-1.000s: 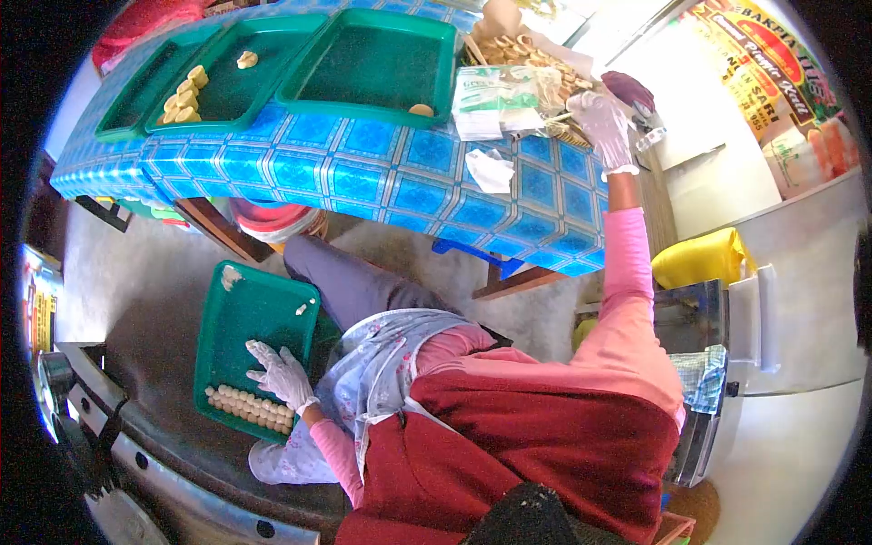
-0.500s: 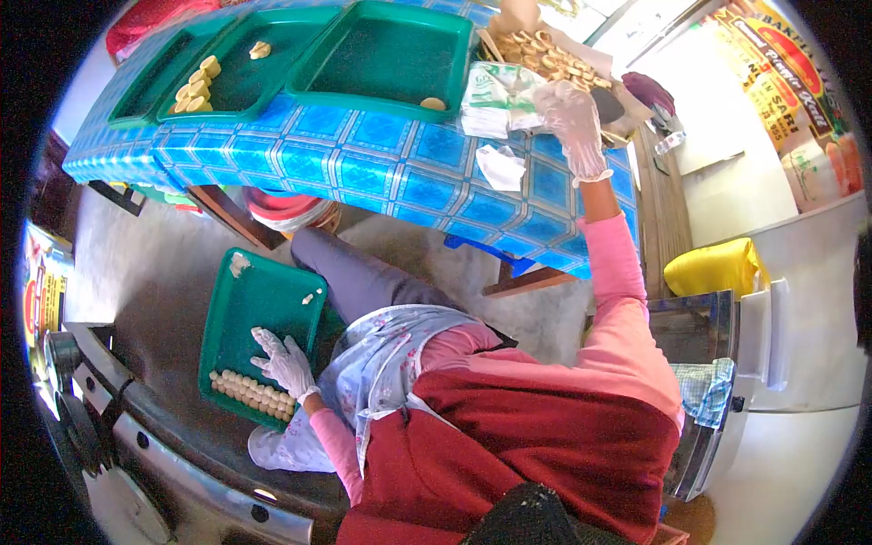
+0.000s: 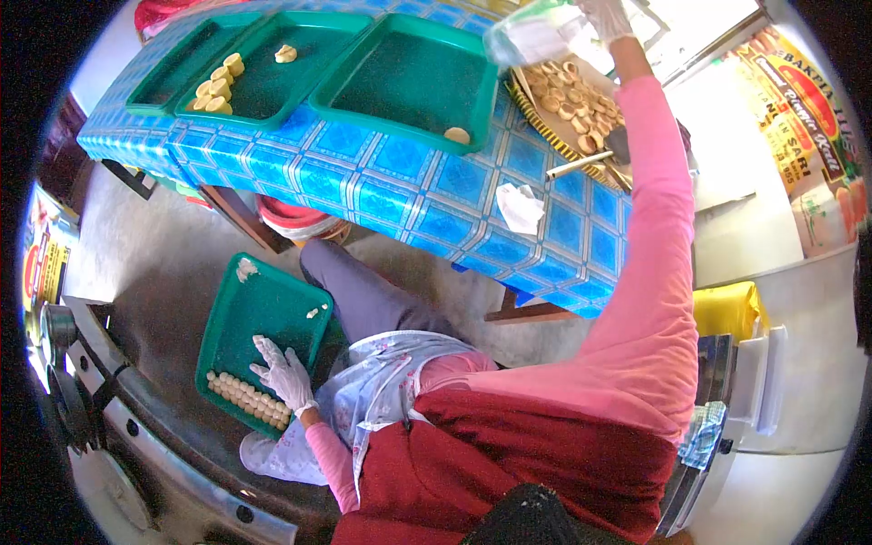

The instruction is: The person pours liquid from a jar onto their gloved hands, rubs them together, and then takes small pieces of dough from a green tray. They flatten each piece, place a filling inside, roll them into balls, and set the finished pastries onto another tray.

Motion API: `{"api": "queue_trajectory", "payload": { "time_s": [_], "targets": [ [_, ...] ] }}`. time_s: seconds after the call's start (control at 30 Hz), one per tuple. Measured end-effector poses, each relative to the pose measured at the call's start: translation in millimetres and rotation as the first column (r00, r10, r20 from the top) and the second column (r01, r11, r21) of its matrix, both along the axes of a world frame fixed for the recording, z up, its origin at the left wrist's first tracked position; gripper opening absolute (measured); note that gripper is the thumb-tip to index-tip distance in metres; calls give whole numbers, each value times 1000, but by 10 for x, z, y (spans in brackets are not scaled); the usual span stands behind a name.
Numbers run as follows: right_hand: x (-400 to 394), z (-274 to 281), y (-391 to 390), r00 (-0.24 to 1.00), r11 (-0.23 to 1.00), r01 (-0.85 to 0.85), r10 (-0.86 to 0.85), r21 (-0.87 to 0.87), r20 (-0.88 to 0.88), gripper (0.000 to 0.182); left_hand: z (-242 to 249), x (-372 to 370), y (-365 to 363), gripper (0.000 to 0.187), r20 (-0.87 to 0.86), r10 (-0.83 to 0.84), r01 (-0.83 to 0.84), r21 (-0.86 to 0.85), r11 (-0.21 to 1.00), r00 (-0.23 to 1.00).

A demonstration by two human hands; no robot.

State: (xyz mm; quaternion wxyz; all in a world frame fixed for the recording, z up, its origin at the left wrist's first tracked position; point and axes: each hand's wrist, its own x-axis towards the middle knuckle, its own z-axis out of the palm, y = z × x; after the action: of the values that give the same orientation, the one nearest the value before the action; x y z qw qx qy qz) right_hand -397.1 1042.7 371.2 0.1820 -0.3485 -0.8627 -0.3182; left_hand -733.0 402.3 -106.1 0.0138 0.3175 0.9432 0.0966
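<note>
My left hand (image 3: 285,374), in a clear glove, lies with fingers stretched over a green tray (image 3: 263,313) on my lap. Beneath and beside it are rows of small pale dough balls (image 3: 247,400); dough scraps stick to the tray's far side. My gloved right hand (image 3: 607,18) is lifted past the table's far side, gripping a white-and-green plastic pack that looks like tissues (image 3: 538,38). Its fingers are partly cut off by the top edge. Below it stands a basket (image 3: 545,129) of small baked pieces (image 3: 568,95), with a pale-handled tool (image 3: 581,164) across its edge.
The blue checked table (image 3: 409,186) holds several green trays. One tray (image 3: 300,107) has yellowish dough pieces (image 3: 216,86); another (image 3: 341,100) has one round piece (image 3: 457,135). A crumpled white tissue (image 3: 520,208) lies near the edge. A stove (image 3: 182,445) stands at my left.
My right hand has lifted the pack off the table, upward and away, uncovering the basket's edge and the pale handle. My left hand has stayed over the lap tray.
</note>
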Motion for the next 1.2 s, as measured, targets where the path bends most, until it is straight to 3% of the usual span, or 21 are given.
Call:
{"api": "queue_trajectory", "payload": {
  "time_s": [0.17, 0.23, 0.27, 0.37, 0.4, 0.43, 0.47, 0.5, 0.57, 0.6, 0.67, 0.73, 0.8, 0.83, 0.93, 0.97, 1.07, 1.1, 1.17, 1.2],
  "targets": [
    [-467, -544, 885, 911, 924, 298, -350, 240, 219, 26, 185, 51, 60, 57, 82, 58, -55, -32, 998, 995],
    [-527, -936, 1230, 850, 882, 400, -459, 249, 260, 28, 152, 62, 60, 57, 78, 62, -61, -9, 998, 995],
    [-540, -1128, 1360, 847, 871, 449, -486, 199, 217, 29, 130, 57, 71, 57, 76, 50, -51, 18, 999, 996],
    [-501, -1497, 1110, 791, 805, 517, -579, -290, -198, 32, 115, 50, 24, 57, 86, 41, -46, 49, 998, 995],
    [-318, -1398, 955, 937, 812, 133, -290, -568, -196, 31, 154, 66, 48, 57, 98, 50, -53, 30, 998, 994],
    [22, -1097, 762, 955, 602, -239, 5, -762, -296, 30, 180, 59, 48, 57, 109, 47, -49, 11, 999, 993],
    [49, -1176, 685, 958, 665, -233, 34, -710, -284, 27, 169, 38, 19, 57, 97, 41, -43, 15, 999, 994],
    [9, -1252, 530, 981, 788, -88, -36, -609, -189, 24, 127, 27, 17, 57, 88, 29, -32, 26, 999, 996],
    [211, -1133, 84, 996, 826, 43, -79, -562, -40, 20, 56, 15, 23, 56, 28, 0, -1, 18, 1000, 1000],
    [304, -1060, -244, 998, 809, 58, -56, -585, 21, 20, 207, 78, 89, 56, 56, 63, -57, -98, 994, 996],
    [451, -976, -965, 985, 749, 29, 90, -662, 145, 22, -47, -23, -3, 56, 31, 5, -5, -27, 1000, 1000],
    [511, -954, -1652, 907, 720, -116, 357, -684, 222, 30, 58, 12, 23, 59, 31, 25, -22, -112, 993, 999],
    [579, -1125, -2115, 954, 757, 104, 106, -644, 279, 28, -11, -5, 19, 60, 24, 36, -33, -102, 994, 999],
    [686, -1304, -2168, 958, 843, -28, 175, -537, 225, 18, -55, -20, 5, 60, 17, 19, -17, -83, 996, 1000],
    [718, -1492, -2284, 975, 852, 76, 45, -518, 217, 14, -110, -54, -29, 60, 3, 3, -3, -53, 999, 1000],
    [706, -1504, -2301, 969, 907, 90, 16, -412, 248, 14, -87, -37, -25, 59, 6, 15, -15, -57, 998, 1000],
    [639, -1494, -2231, 932, 879, 358, -357, -315, 62, 15, 4, 7, 1, 59, 14, 35, -34, -49, 998, 999],
    [658, -1394, -2245, 908, 903, 418, -417, -100, 39, 16, 19, 19, -18, 59, 18, 29, -28, -50, 998, 999],
    [1066, -1383, -1920, 855, 816, 499, -519, 292, -11, 19, -106, -35, -52, 59, -8, 8, -8, -19, 1000, 1000],
    [1189, -1225, -1910, 893, 894, 408, -348, 185, -287, 20, -163, -58, -70, 59, -21, -2, 2, -3, 1000, 1000]
  ]
}}
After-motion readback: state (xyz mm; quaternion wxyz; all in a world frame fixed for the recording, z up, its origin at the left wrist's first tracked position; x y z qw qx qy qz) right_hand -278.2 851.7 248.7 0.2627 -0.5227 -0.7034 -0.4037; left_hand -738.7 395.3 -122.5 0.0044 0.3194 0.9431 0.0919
